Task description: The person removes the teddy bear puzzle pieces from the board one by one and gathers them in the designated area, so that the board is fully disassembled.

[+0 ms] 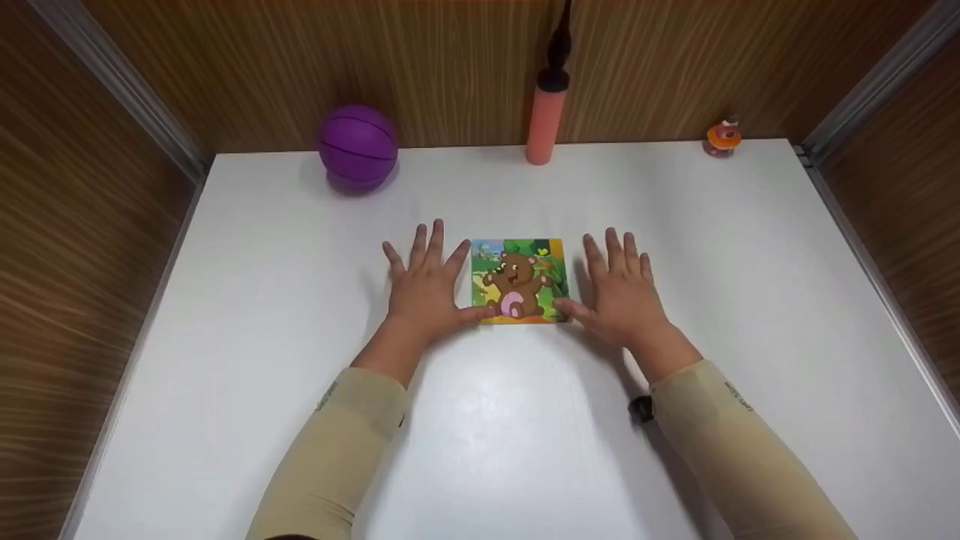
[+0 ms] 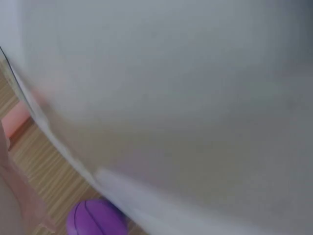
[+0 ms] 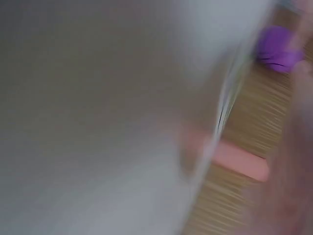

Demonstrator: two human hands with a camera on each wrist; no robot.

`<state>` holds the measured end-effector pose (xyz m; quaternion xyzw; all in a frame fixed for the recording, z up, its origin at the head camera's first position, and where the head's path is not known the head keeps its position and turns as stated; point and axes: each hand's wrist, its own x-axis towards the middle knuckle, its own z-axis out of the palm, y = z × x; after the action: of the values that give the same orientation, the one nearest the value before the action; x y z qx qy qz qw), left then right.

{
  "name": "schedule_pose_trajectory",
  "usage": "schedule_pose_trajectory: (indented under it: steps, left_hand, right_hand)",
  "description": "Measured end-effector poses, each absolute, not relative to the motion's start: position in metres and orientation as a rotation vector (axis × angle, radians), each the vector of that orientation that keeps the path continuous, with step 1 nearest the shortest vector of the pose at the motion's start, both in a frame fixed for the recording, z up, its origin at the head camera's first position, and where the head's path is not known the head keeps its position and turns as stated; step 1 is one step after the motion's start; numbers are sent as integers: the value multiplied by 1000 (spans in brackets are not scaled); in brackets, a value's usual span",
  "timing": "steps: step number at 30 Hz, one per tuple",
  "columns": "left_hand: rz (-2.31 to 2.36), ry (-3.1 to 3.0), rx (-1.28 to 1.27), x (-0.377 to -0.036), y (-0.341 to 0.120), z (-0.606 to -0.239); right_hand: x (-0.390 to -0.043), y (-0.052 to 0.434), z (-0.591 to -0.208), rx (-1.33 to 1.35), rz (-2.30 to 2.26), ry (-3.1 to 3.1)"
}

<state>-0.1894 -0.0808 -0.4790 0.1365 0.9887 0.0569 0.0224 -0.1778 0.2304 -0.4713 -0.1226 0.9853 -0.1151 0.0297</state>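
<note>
A square picture puzzle (image 1: 519, 280) showing a brown cartoon bear lies flat in the middle of the white table (image 1: 495, 420). My left hand (image 1: 424, 283) lies palm down beside its left edge, fingers straight and spread, thumb touching the lower left corner. My right hand (image 1: 619, 288) lies palm down beside the right edge, fingers straight, thumb against the lower right corner. Neither hand holds anything. Both wrist views are blurred and show mostly the table top.
A purple ball (image 1: 358, 145) sits at the back left of the table, also visible as the purple ball (image 2: 96, 218) in the left wrist view. A pink pump (image 1: 546, 120) stands at the back centre. A small orange toy (image 1: 723, 137) stands back right. Wooden walls enclose the table.
</note>
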Motion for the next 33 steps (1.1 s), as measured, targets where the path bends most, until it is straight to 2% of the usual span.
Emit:
schedule_pose_trajectory:
  steps: [5,10,21,27,33]
  left_hand:
    - [181,3028,400,-200,-73,-471]
    - [410,2929,406,-203,-53,-465]
    - [517,2822,485,-203,-23,-473]
    - [475,2784,474,-204,-20,-479]
    - [434,2751,449,-205,-15,-477]
  right_hand:
    - [-182,228,-460,-283,-611,3054]
    - [-191,218,-453,-214,-880,2969]
    - [-220,192,-473,72,-1251,2663]
    - [-226,183,-482,215,-1318,2567]
    - [-229,178,-486,284,-1183,2673]
